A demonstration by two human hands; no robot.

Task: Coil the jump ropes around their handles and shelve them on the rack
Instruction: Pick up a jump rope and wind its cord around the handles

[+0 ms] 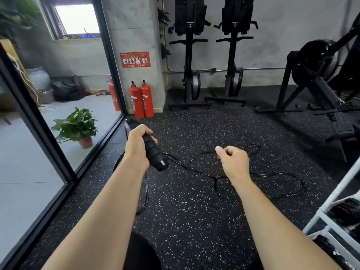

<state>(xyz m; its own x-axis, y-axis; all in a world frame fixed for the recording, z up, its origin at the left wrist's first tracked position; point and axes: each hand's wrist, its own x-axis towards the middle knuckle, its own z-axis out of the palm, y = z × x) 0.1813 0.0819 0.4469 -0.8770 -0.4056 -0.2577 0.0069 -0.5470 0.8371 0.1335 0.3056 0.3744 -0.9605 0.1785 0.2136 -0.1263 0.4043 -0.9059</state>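
The white rack (319, 211) stands nearest, at the lower right edge. The left hand (139, 146) has its fingers wrapped tightly round the black handles (155, 155), while the right hand (233, 159) is curled and seems to pinch the thin black rope (181, 165), which trails in loose loops on the speckled floor (194, 221). Farther off, two red fire extinguishers (141, 100) stand against the pillar.
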